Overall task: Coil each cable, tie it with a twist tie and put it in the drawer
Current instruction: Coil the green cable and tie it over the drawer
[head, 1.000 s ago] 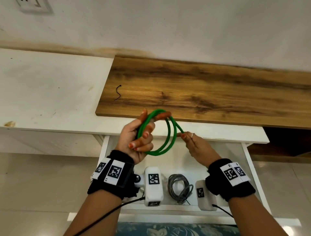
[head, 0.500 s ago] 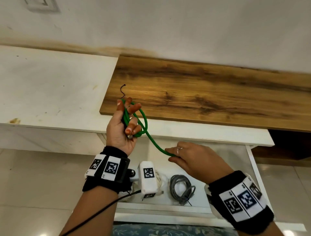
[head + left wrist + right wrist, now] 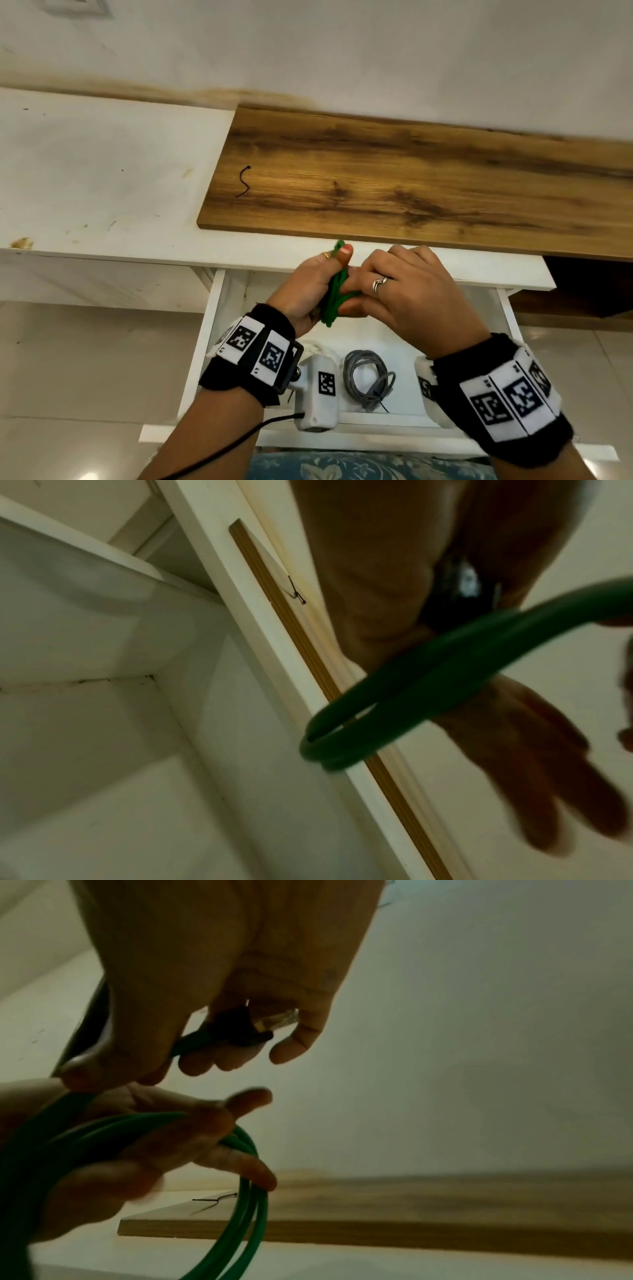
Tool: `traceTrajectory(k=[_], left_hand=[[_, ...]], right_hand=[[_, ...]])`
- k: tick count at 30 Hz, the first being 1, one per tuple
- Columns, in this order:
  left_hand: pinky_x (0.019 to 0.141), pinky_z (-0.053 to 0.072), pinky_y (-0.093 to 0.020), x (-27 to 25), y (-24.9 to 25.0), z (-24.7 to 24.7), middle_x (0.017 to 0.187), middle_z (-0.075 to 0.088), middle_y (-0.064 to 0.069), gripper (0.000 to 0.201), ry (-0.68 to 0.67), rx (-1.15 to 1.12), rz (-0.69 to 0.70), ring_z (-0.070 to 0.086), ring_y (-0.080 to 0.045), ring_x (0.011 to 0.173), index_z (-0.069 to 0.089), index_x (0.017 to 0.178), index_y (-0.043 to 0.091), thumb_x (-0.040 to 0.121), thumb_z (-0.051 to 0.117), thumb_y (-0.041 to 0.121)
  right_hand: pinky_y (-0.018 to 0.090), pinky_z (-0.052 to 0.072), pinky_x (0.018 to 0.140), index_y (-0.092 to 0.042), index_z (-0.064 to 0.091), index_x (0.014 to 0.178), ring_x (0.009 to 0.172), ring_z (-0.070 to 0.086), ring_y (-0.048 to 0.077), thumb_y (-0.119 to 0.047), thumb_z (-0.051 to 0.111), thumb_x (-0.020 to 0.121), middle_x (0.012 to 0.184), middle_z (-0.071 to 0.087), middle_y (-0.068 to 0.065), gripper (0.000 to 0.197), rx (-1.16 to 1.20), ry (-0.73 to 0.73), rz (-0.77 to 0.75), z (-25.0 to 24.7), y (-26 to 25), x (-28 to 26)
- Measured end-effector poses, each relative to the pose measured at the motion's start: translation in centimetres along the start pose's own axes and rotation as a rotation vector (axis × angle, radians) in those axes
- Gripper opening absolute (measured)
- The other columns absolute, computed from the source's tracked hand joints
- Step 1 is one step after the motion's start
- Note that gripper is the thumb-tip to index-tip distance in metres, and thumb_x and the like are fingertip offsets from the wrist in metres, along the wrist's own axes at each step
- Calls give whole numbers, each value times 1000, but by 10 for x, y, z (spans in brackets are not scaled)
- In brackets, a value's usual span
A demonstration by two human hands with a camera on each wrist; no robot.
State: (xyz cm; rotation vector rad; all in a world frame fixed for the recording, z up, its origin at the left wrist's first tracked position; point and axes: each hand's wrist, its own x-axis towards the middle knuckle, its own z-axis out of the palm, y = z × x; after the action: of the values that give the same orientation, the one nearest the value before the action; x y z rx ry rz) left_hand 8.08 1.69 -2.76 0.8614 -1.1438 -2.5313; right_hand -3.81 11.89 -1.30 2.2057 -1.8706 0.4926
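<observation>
A green cable (image 3: 334,303) is bunched into a coil over the open drawer (image 3: 205,342). My left hand (image 3: 308,287) grips the coil, its thumb pressed over the top loops. My right hand (image 3: 407,294) is right against it, fingers curled over the coil. In the right wrist view the right fingers pinch the cable's end by its black boot and clear plug (image 3: 240,1031), just above the loops (image 3: 246,1218) lying across the left palm. A black twist tie (image 3: 244,181) lies loose on the wooden board (image 3: 411,178), beyond both hands. The tie (image 3: 219,1198) also shows there.
Inside the drawer lies a coiled grey cable (image 3: 368,377) with a tie on it; something white (image 3: 315,349) is mostly hidden behind my left wrist camera. The white desk top (image 3: 102,178) stretches left of the board. A wall stands behind.
The left hand has come down and right from the board's edge. The right hand has moved up to it, so the stretched green strand is now gathered into the coil.
</observation>
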Motion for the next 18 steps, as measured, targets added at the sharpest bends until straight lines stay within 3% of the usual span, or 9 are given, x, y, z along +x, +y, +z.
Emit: traceTrajectory(k=[3, 5, 7, 9, 11, 13, 15, 18], left_hand=[[44, 52, -25, -3, -5, 3, 58, 62, -7, 33, -59, 171, -129, 62, -16, 46, 58, 85, 8, 100, 41, 33], [36, 42, -19, -2, -6, 2, 49, 52, -2, 43, -6, 270, -157, 50, -10, 35, 57, 82, 11, 97, 39, 46], [34, 34, -16, 0, -4, 0, 57, 53, -6, 59, -24, 294, -158, 39, -7, 30, 65, 97, 12, 90, 36, 62], [32, 31, -13, -1, -2, -3, 78, 66, -20, 66, -112, 289, -171, 34, -4, 28, 65, 112, 18, 88, 28, 68], [30, 30, -12, -4, 1, -6, 87, 69, -24, 62, -194, 272, -187, 33, -2, 27, 62, 119, 22, 88, 29, 65], [31, 35, -14, -5, 3, -12, 81, 71, -19, 59, -240, 240, -206, 38, -2, 28, 57, 123, 12, 88, 39, 56], [37, 41, -14, -6, 4, -15, 74, 71, -14, 55, -259, 210, -216, 44, -2, 32, 56, 115, 0, 85, 47, 45], [47, 50, -19, -7, 7, -12, 68, 70, -8, 45, -218, 210, -190, 55, -7, 41, 62, 97, 0, 87, 45, 40]], right_hand=[[34, 43, 71, -29, 71, 91, 84, 52, 16, -47, 57, 83, 91, 55, -6, 24, 317, 6, 99, 12, 11, -5], [28, 44, 80, -31, 70, 93, 94, 52, 13, -43, 62, 81, 97, 50, -7, 19, 568, 8, 196, 20, 17, -9], [16, 43, 86, -34, 68, 93, 103, 53, 7, -39, 63, 81, 106, 51, -7, 14, 759, 4, 294, 26, 21, -9], [11, 42, 86, -33, 66, 91, 104, 56, 1, -36, 61, 82, 111, 56, -11, 11, 873, -32, 354, 29, 23, -8], [12, 44, 78, -30, 63, 92, 91, 61, 2, -32, 62, 83, 97, 64, -17, 9, 986, -96, 398, 30, 23, -8], [13, 45, 69, -30, 60, 93, 77, 61, 0, -24, 61, 85, 84, 65, -19, 10, 1094, -148, 431, 31, 21, -8], [13, 45, 68, -30, 58, 94, 75, 59, -1, -21, 57, 87, 83, 64, -21, 12, 1116, -139, 428, 33, 21, -9], [18, 46, 75, -30, 60, 99, 82, 60, 4, -28, 56, 89, 88, 64, -15, 12, 1067, -62, 441, 38, 23, -8]])
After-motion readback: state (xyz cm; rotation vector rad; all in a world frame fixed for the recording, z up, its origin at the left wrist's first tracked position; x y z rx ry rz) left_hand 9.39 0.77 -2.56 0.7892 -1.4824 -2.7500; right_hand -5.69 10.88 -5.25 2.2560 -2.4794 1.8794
